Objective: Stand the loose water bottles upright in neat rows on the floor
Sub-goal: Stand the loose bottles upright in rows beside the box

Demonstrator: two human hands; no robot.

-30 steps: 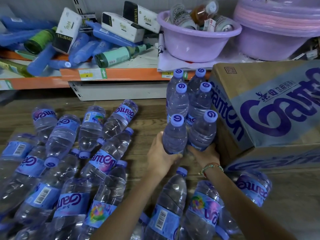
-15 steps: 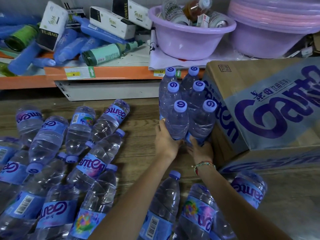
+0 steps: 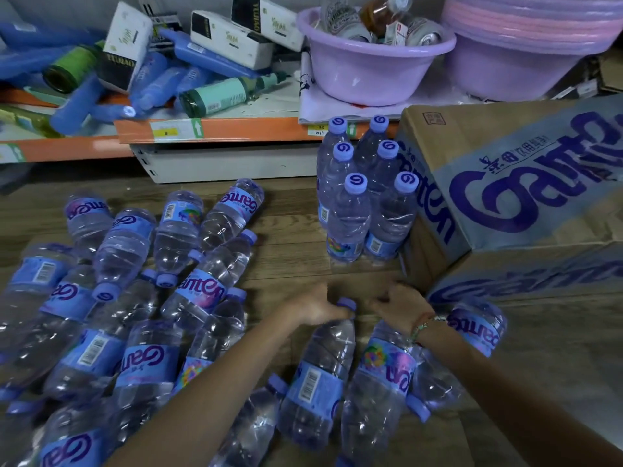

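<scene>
Head view. Your left hand reaches forward, palm down, its fingers curled around the neck of a lying bottle just below the purple cap. Your right hand, with a beaded bracelet at the wrist, hovers beside that cap; motion blur stops you telling whether its fingers are spread or closed. Six clear, ribbed plastic bottles with blue labels stand upright in two rows on the wood-plank floor, touching a printed cardboard box. A loose heap of bottles lies flat to the left; those at the frame edges are cut off. The orange-edged shelf carries a glossy lilac basin.
</scene>
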